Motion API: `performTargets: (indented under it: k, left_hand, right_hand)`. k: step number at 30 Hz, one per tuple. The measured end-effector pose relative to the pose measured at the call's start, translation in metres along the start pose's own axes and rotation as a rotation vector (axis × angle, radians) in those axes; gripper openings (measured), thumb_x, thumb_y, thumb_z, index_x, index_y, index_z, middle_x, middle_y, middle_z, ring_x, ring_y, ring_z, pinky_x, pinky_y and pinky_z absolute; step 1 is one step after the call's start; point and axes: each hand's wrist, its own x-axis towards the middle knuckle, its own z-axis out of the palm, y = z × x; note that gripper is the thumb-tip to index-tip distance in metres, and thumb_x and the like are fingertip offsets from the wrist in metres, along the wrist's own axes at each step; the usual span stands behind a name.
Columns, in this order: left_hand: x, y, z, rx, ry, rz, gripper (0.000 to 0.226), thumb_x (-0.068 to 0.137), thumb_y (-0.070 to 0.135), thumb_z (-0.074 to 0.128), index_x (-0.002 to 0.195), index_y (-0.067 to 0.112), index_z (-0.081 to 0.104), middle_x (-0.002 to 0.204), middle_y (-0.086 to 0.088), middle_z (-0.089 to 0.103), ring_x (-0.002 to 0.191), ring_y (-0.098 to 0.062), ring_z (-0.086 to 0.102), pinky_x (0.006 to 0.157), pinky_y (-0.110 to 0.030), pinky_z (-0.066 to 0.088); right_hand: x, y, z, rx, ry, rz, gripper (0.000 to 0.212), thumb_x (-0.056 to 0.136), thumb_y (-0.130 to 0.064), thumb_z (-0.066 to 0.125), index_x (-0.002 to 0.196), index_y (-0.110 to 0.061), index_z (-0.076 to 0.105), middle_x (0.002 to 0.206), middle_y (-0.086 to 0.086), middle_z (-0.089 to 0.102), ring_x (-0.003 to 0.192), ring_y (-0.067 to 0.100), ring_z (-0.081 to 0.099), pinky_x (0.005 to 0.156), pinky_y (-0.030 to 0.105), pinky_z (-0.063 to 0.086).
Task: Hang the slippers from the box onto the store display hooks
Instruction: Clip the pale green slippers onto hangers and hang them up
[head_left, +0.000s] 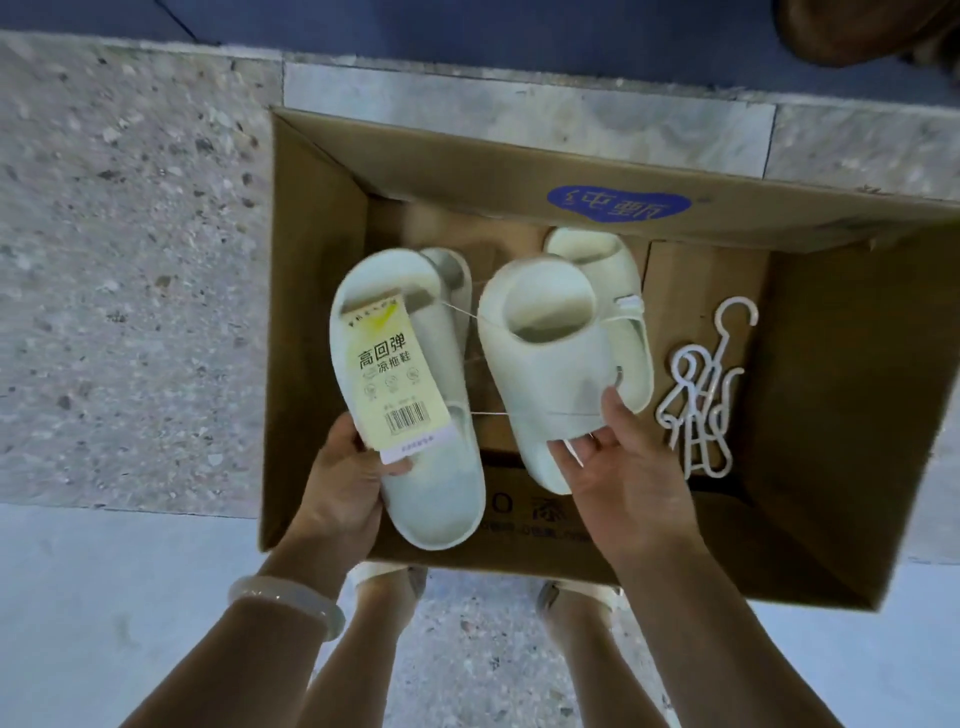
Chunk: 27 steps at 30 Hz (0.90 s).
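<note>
Tagged slipper (415, 415) gripped by left hand (345, 483), second slipper (550, 364) pinched by right hand (628, 478), both held over box (322, 260). Second pair seen beneath. Hangers (701, 395) laid at 3 o'clock.

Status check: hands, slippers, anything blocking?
Left hand grips tagged slipper; right hand grips its mate. Both over box, string-linked. Nothing blocking.

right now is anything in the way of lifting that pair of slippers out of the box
Nothing visible blocks it. The left hand grips the tagged slipper, the right hand grips the other slipper, both above the open cardboard box. A thin string joins them. The display hooks are out of view.
</note>
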Motion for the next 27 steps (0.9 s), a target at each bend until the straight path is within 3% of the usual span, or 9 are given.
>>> performTargets:
  k: [2, 5, 10, 14, 18, 20, 22, 27]
  left_hand:
    - [-0.009, 0.005, 0.011, 0.020, -0.049, 0.014, 0.063, 0.053, -0.009, 0.061, 0.113, 0.011, 0.059, 0.103, -0.009, 0.070, 0.098, -0.026, 0.065, 0.078, -0.039, 0.053]
    - [-0.015, 0.009, 0.040, 0.022, -0.112, 0.005, 0.061, 0.066, -0.012, 0.064, 0.123, 0.007, 0.052, 0.117, -0.016, 0.064, 0.111, -0.032, 0.059, 0.090, -0.048, 0.050]
    - [0.004, 0.003, 0.097, 0.138, -0.198, 0.043, 0.057, 0.071, -0.004, 0.070, 0.114, 0.029, 0.051, 0.116, 0.001, 0.064, 0.110, -0.018, 0.058, 0.083, -0.034, 0.051]
    - [0.042, -0.019, 0.130, 0.413, -0.161, -0.003, 0.064, 0.080, 0.007, 0.068, 0.132, 0.018, 0.033, 0.129, -0.004, 0.052, 0.119, -0.024, 0.049, 0.097, -0.049, 0.046]
    - [0.065, -0.031, 0.134, 0.507, -0.125, 0.031, 0.090, 0.066, 0.009, 0.081, 0.136, 0.018, 0.025, 0.136, 0.000, 0.046, 0.128, -0.019, 0.042, 0.106, -0.046, 0.039]
    - [0.067, -0.031, 0.127, 0.543, -0.179, 0.105, 0.107, 0.057, 0.012, 0.086, 0.138, 0.029, 0.018, 0.135, 0.008, 0.045, 0.130, -0.013, 0.040, 0.107, -0.044, 0.038]
    - [0.064, -0.028, 0.126, 0.557, -0.224, 0.130, 0.103, 0.056, 0.017, 0.087, 0.132, 0.038, 0.020, 0.130, 0.013, 0.048, 0.127, -0.011, 0.043, 0.107, -0.045, 0.039]
    - [0.058, -0.019, 0.144, 0.529, -0.189, 0.076, 0.120, 0.044, 0.048, 0.086, 0.140, 0.038, 0.016, 0.137, 0.005, 0.046, 0.129, -0.020, 0.040, 0.109, -0.052, 0.031]
  right_hand:
    - [-0.011, -0.013, -0.001, 0.031, 0.020, -0.010, 0.049, 0.078, -0.016, 0.060, 0.127, -0.020, 0.054, 0.116, -0.001, 0.068, 0.106, 0.015, 0.065, 0.091, 0.035, 0.046]
    - [-0.014, -0.033, -0.001, 0.059, 0.079, -0.023, 0.033, 0.085, -0.016, 0.056, 0.118, -0.016, 0.059, 0.114, 0.002, 0.069, 0.104, 0.015, 0.066, 0.094, 0.036, 0.046]
    - [0.008, -0.064, -0.010, 0.127, 0.150, -0.071, 0.021, 0.094, -0.016, 0.049, 0.111, -0.011, 0.061, 0.108, 0.006, 0.071, 0.100, 0.018, 0.068, 0.093, 0.038, 0.049]
    - [0.047, -0.070, -0.025, 0.073, 0.225, -0.024, 0.020, 0.097, -0.017, 0.045, 0.108, -0.010, 0.060, 0.116, 0.008, 0.067, 0.107, 0.020, 0.063, 0.099, 0.039, 0.045]
    - [0.077, -0.064, -0.042, -0.006, 0.285, 0.011, 0.032, 0.095, -0.025, 0.049, 0.124, -0.012, 0.050, 0.136, 0.010, 0.052, 0.124, 0.022, 0.049, 0.103, 0.042, 0.038]
    - [0.082, -0.063, -0.051, -0.042, 0.232, 0.010, 0.041, 0.093, -0.029, 0.053, 0.131, -0.016, 0.045, 0.141, 0.008, 0.047, 0.129, 0.022, 0.044, 0.106, 0.042, 0.036]
    - [0.084, -0.062, -0.056, -0.064, 0.184, 0.023, 0.045, 0.092, -0.029, 0.054, 0.134, -0.017, 0.043, 0.144, 0.008, 0.043, 0.133, 0.021, 0.040, 0.110, 0.042, 0.034]
    - [0.078, -0.055, -0.070, -0.197, 0.145, 0.078, 0.048, 0.095, -0.018, 0.045, 0.140, -0.005, 0.033, 0.146, 0.013, 0.038, 0.133, 0.025, 0.040, 0.103, 0.035, 0.039]
